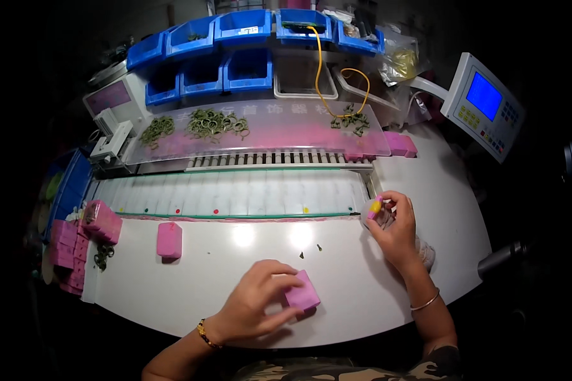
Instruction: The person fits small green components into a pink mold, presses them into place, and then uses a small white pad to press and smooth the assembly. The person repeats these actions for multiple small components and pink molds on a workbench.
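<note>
My left hand (pixel 260 298) is at a pink rectangular block (pixel 305 292) on the white table, its fingertips on the block's left part and the thumb along its near side. Between the thumb and fingers of my right hand (pixel 397 228), raised at the right end of the conveyor, is a small pink-and-yellow piece (pixel 375 207); its exact kind is unclear. Two tiny dark green bits (pixel 319 247) lie beyond the left hand's block. Farther left, a second pink block (pixel 169 240) stands apart on the table.
A pale segmented conveyor (pixel 235 193) crosses the table. Behind it, a translucent shelf (pixel 286 130) carries piles of green ring-like parts (pixel 213 124). Pink blocks (pixel 67 244) are stacked at left. Blue bins (pixel 241 25) line the back; a control panel (pixel 486 105) stands at right.
</note>
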`<state>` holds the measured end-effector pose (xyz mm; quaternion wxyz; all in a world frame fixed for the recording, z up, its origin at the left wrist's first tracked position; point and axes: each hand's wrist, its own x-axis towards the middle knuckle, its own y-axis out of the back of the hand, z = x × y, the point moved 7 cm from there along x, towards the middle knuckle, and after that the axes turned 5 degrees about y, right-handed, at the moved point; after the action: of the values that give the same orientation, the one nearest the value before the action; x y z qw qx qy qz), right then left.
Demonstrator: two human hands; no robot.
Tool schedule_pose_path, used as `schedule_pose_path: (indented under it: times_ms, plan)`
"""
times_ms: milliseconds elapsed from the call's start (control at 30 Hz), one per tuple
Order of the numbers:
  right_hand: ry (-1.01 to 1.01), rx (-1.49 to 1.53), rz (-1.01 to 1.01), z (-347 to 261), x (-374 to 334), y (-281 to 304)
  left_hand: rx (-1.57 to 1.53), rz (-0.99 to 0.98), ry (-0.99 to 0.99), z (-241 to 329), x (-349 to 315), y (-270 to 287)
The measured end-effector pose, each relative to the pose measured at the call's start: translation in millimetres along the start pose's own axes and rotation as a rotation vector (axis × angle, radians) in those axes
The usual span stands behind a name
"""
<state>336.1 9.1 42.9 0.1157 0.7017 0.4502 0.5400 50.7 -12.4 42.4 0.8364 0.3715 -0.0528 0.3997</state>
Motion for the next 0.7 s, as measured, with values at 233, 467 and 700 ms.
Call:
schedule_pose_path:
  times_ms: [233, 467, 700]
  plan:
    - [-0.230, 0.594, -0.104, -23.3, -30.9, -16.2, 0.088, -0.143, 0.113, -6.8, -4.7, -28.6]
    - [-0.272, 1.036, -0.218, -95.5, -60.3, -15.7, -0.298, 0.049, 0.435, -36.1, -9.0, -30.3]
    - [-0.074, 0.829, -0.210, -129.3, -65.3, -39.1, -0.317, 0.053, 0.460, -28.2, -6.0, -20.5]
